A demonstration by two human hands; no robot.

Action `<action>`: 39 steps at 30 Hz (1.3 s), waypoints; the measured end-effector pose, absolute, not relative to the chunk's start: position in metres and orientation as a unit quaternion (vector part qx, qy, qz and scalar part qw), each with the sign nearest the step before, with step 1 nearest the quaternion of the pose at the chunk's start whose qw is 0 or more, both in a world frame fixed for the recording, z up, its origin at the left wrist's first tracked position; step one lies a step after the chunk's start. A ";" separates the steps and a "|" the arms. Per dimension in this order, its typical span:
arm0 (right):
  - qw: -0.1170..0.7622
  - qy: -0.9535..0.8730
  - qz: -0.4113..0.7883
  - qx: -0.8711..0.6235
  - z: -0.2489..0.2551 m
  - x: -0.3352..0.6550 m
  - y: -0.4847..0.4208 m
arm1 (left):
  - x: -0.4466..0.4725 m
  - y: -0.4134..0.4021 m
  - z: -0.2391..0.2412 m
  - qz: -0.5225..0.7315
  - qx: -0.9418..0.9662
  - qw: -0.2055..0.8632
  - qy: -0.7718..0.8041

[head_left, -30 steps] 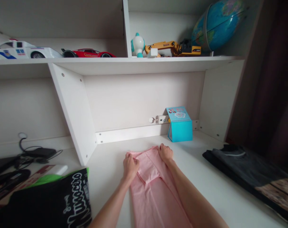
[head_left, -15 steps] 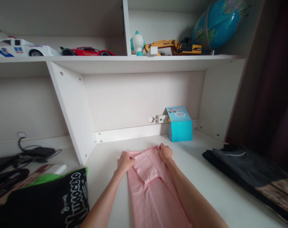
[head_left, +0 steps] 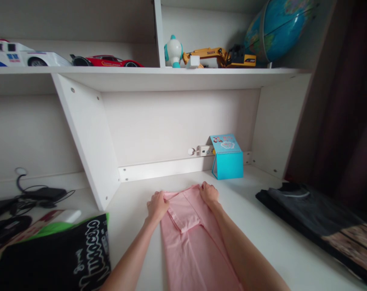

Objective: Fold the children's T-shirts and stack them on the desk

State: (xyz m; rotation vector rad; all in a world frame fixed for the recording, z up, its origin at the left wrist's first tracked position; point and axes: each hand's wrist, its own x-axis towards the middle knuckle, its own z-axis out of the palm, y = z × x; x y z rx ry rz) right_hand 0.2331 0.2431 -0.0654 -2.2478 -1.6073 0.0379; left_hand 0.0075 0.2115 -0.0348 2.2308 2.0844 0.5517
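Note:
A pink shirt lies lengthwise on the white desk, its sides turned in and a sleeve folded across its upper part. My left hand grips the far left corner of the shirt, with the fingers curled over the edge. At the far right corner, my right hand pinches the cloth in the same way. Between the two hands the far edge of the shirt runs fairly straight. The near end of the shirt passes out of view at the bottom.
A folded black shirt with white lettering lies at the left, near cables and a black adapter. Folded dark clothes lie at the right. A blue desk calendar stands behind. The shelf above holds toy vehicles and a globe.
The camera view has shifted slightly, so the shelf and its contents appear a little further left and up. My left hand has moved slightly left at the shirt's corner; both hands keep their hold.

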 end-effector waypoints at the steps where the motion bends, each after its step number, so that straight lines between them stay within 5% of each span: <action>1: 0.189 -0.571 0.013 -0.799 -0.066 0.233 0.243 | 0.010 0.209 -0.033 0.178 0.723 0.006 0.667; 8: 0.190 -0.572 0.011 -0.798 -0.068 0.234 0.243 | 0.037 0.194 -0.041 0.207 0.827 0.027 0.522; 17: 0.221 -0.649 -0.004 -0.728 -0.052 0.221 0.242 | 0.034 0.195 -0.063 0.185 0.800 0.044 0.569; 31: 0.148 -0.707 0.099 -0.685 -0.071 0.217 0.244 | 0.032 0.198 -0.069 0.185 0.794 0.031 0.578; 39: 0.139 -0.772 0.100 -0.612 -0.048 0.235 0.174 | 0.031 0.201 -0.070 0.158 0.800 0.008 0.578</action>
